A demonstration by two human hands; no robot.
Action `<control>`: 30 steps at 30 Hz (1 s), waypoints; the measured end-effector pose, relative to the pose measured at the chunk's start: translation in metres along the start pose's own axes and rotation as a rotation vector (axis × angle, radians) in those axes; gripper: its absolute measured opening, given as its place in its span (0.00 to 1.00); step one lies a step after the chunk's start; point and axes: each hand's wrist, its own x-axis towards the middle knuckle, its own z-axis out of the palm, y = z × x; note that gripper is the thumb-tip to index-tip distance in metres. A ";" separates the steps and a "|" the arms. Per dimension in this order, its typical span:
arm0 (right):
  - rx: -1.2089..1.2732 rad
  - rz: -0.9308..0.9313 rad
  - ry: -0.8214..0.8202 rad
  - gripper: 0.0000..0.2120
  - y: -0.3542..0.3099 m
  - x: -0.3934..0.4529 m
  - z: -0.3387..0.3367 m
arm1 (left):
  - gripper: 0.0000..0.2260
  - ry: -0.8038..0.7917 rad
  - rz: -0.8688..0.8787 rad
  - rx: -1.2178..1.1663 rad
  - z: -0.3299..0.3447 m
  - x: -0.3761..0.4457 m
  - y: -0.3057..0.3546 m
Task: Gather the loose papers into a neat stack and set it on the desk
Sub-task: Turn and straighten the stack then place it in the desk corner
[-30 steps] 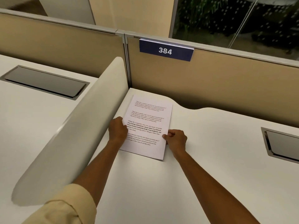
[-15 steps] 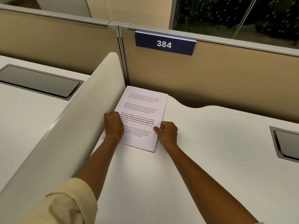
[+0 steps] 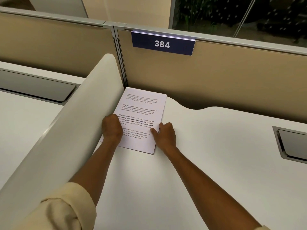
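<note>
A squared stack of printed papers [image 3: 141,110] lies flat on the white desk [image 3: 207,155], its far corner tucked into the corner where the dividers meet. My left hand [image 3: 111,127] grips the stack's left edge, fingers curled over it. My right hand [image 3: 165,134] holds the right edge, thumb resting on the top sheet. The lower left corner of the stack is hidden behind my left hand.
A curved white side divider [image 3: 69,130] rises close along the stack's left. A tan partition [image 3: 224,80] with a blue "384" sign [image 3: 162,44] stands behind. Grey cable hatches sit at the right [image 3: 292,143] and on the neighbouring desk [image 3: 34,87].
The stack has slid away from me into the far corner, with both hands still on its edges. The camera has moved closer.
</note>
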 end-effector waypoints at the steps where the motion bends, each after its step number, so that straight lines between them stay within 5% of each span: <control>1: -0.012 -0.001 -0.004 0.22 0.000 0.000 0.001 | 0.10 -0.004 -0.003 0.000 -0.001 0.000 0.000; 24: 0.220 0.027 -0.020 0.25 0.009 -0.007 -0.012 | 0.09 0.041 -0.009 -0.095 -0.010 -0.001 -0.002; 30: 0.364 0.107 0.152 0.26 0.043 -0.034 -0.043 | 0.16 0.091 0.063 -0.197 -0.025 -0.020 0.009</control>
